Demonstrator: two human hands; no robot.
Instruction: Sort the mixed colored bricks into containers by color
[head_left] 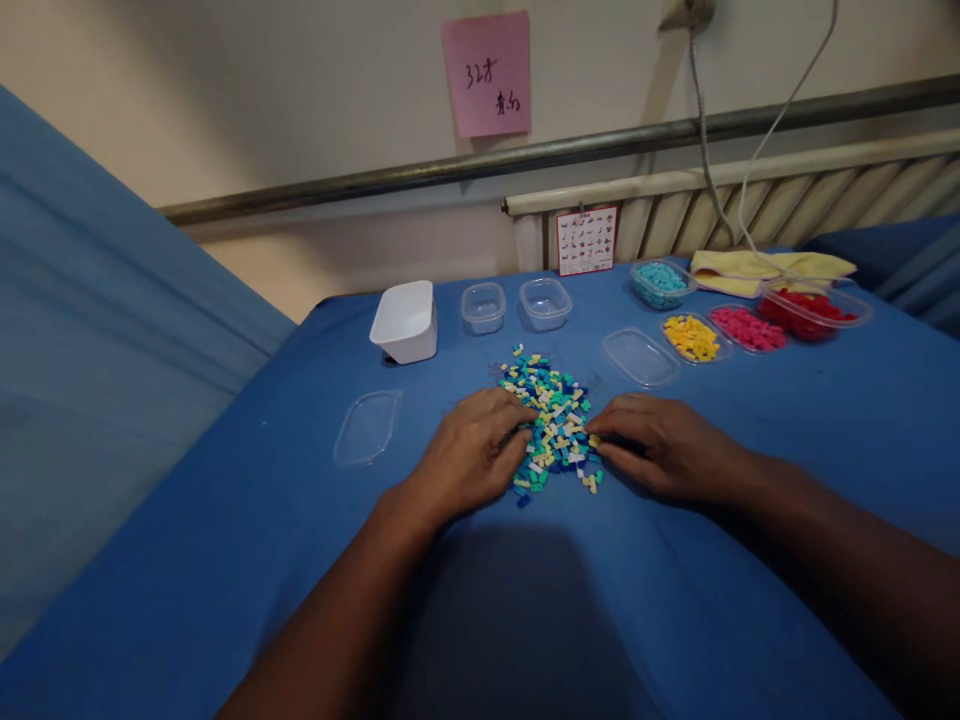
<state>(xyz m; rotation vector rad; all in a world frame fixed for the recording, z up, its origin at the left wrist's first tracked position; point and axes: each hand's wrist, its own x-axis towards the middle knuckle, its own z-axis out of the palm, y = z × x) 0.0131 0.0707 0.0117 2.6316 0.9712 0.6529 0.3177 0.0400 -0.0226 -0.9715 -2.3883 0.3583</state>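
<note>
A loose pile of small toy building bricks (553,420) in blue, teal, green, pale yellow and white lies on the blue-covered table. At its left edge is my left hand (480,440), fingers curled, thumb and index finger close together against the bricks; whatever is between them is hidden. My right hand (667,445) reaches the pile's right edge. Its thumb and index finger close around a small yellow brick (594,440). A few bricks have strayed toward the near side of the pile.
Behind the pile stand a white tub (406,322) and two clear containers (484,308). Clear lids (367,428) lie left and right. Sorted turquoise (660,280), yellow (691,338), pink (748,328) and red (802,308) bricks sit at back right, near a yellow cloth (772,268).
</note>
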